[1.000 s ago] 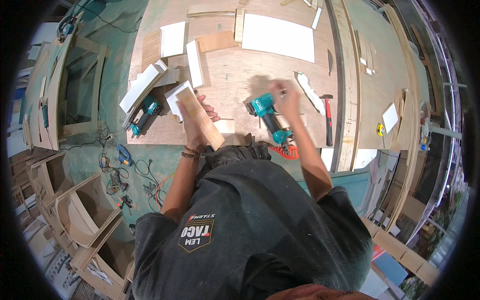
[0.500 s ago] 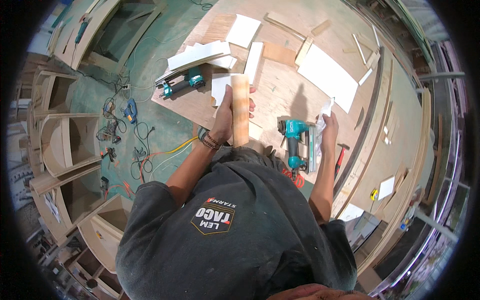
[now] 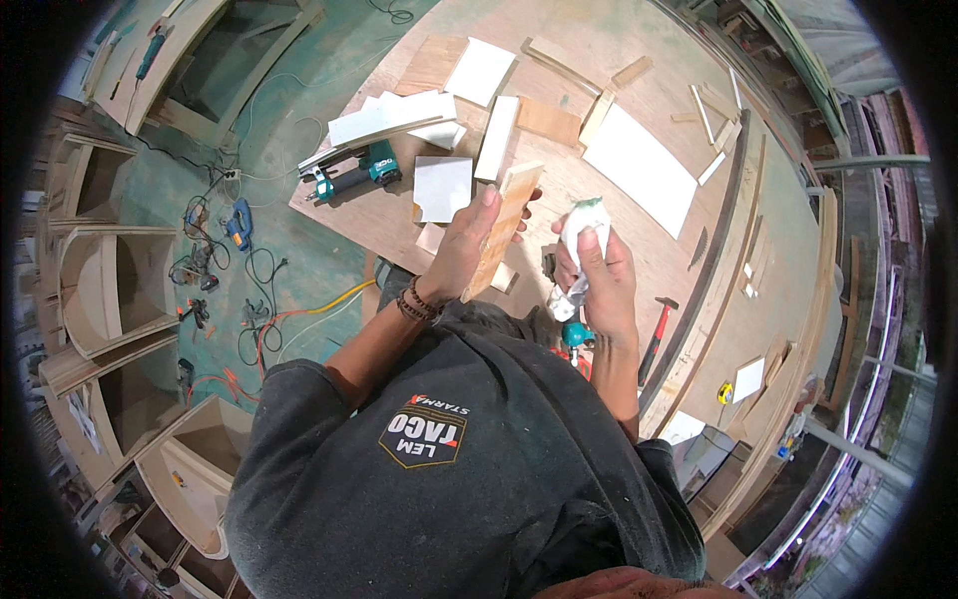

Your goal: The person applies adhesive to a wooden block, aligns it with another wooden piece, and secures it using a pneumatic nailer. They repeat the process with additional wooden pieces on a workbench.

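Note:
My left hand (image 3: 466, 238) is wrapped round a flat wooden strip (image 3: 510, 222), which tilts to the right in front of my chest. In my right hand (image 3: 610, 275) is a squeezed white plastic bag (image 3: 586, 222) with a greenish patch at its top. The bag is close to the strip but apart from it. Under my right hand a teal nail gun (image 3: 577, 335) lies on the plywood table (image 3: 544, 205), mostly hidden by the hand and bag. A hammer (image 3: 656, 339) with a red handle lies to the right of my right forearm.
A second teal nail gun (image 3: 364, 175) lies by stacked white boards (image 3: 389, 122) at the table's left corner. A large white panel (image 3: 644, 160) and wooden offcuts lie farther back. Cords and a blue power tool (image 3: 239, 225) are on the floor. Curved wooden cabinets (image 3: 118, 285) stand left.
My right hand has moved left with the white bag, from beside the nail gun to near the strip, and now covers most of the gun. My left hand has tilted the strip rightward.

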Demonstrator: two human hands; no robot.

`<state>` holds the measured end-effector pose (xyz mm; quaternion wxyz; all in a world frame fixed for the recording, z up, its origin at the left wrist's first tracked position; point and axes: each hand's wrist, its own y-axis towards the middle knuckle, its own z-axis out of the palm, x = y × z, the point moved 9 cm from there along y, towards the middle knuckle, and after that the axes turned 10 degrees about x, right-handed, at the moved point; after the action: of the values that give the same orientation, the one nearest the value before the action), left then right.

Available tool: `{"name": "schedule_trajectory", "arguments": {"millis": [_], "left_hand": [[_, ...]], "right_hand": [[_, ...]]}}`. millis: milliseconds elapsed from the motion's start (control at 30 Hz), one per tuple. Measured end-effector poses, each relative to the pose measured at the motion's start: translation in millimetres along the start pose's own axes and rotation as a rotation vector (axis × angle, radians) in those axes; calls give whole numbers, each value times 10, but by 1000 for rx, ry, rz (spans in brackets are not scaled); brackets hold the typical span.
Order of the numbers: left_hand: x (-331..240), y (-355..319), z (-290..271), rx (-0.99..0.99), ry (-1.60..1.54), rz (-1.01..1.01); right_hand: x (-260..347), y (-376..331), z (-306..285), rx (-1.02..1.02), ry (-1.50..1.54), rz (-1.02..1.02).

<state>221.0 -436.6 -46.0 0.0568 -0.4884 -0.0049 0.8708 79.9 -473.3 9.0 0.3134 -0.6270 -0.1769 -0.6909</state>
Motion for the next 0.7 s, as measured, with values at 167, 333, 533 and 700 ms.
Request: {"name": "schedule_trajectory", "arguments": {"millis": [167,333,533,700], "left_hand": [[-104,-29,9,13,0,24],[-246,-39,25,15,8,68],[-241,-33,-7,50,37,94],[-376,-35,136,37,-137,125]], "right_hand": [[-76,2,80,30,28,0],[-36,64,275,136,127,-22],[122,139,374,155,210,-29],[125,123,317,83,30,29]]}}
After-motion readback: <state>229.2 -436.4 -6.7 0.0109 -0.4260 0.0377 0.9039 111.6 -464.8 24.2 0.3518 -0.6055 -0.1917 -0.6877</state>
